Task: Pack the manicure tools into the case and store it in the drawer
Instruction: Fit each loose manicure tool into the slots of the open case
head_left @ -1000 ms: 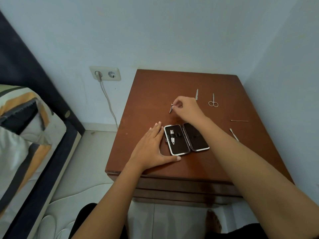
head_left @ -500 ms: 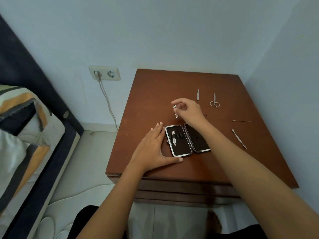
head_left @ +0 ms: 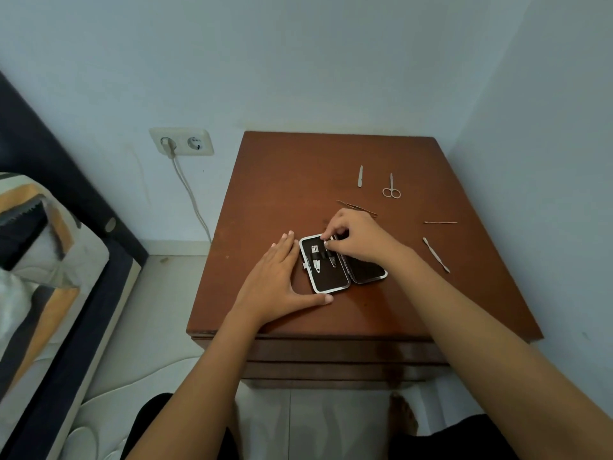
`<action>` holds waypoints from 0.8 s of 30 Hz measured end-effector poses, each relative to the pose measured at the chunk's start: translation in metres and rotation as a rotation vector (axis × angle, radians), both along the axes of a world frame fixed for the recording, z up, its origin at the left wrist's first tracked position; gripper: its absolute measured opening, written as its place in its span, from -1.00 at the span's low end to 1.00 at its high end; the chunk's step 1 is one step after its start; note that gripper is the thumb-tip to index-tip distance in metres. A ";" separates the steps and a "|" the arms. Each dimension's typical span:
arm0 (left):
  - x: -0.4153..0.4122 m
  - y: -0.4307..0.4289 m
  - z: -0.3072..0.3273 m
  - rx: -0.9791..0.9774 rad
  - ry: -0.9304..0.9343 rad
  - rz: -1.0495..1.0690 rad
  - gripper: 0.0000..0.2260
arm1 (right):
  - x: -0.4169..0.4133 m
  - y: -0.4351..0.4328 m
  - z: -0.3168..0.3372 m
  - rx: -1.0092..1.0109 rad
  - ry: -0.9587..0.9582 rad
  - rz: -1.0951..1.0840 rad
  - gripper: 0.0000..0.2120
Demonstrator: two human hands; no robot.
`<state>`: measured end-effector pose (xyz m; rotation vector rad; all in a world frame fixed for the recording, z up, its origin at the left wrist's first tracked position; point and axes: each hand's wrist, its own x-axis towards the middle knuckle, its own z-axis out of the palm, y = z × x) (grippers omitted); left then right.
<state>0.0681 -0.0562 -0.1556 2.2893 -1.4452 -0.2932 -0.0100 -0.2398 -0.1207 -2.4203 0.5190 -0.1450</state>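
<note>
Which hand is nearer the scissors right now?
Right. The right hand is over the open case, just in front of the scissors. The left hand lies flat at the case's left side, farther away.

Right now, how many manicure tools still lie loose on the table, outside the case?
5: a small file and scissors at the back, tweezers behind the right hand, a thin stick and a pusher to the right. The hand may hide more.

Open case point(head_left: 331, 277) lies on nightstand point(head_left: 282, 194); scissors point(head_left: 391, 189) lie behind it.
</note>
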 end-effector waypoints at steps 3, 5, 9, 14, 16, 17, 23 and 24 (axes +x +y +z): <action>0.000 -0.001 0.000 -0.003 0.003 -0.001 0.09 | -0.005 -0.007 0.000 0.024 -0.016 0.006 -0.87; 0.002 -0.002 -0.001 -0.001 0.005 0.004 0.10 | -0.005 -0.019 0.004 0.051 -0.142 -0.212 -0.88; 0.003 -0.001 -0.003 -0.004 -0.007 -0.001 0.11 | -0.006 -0.065 0.003 0.006 -0.281 -0.670 -0.86; 0.004 -0.001 -0.003 -0.018 0.011 0.011 0.12 | 0.002 -0.100 -0.009 0.032 -0.235 -0.820 -0.88; 0.005 -0.002 -0.002 -0.021 0.008 0.010 0.12 | 0.006 -0.105 -0.012 0.035 -0.214 -0.848 -0.81; 0.005 -0.002 -0.002 -0.024 0.010 0.009 0.11 | 0.007 -0.106 -0.013 0.041 -0.203 -0.859 -0.82; 0.004 -0.002 -0.001 -0.039 0.012 0.009 0.10 | 0.014 -0.108 -0.019 0.001 -0.056 -0.834 -0.78; 0.003 -0.002 0.000 -0.040 0.013 0.009 0.10 | 0.013 -0.106 -0.018 -0.003 -0.026 -0.818 -0.77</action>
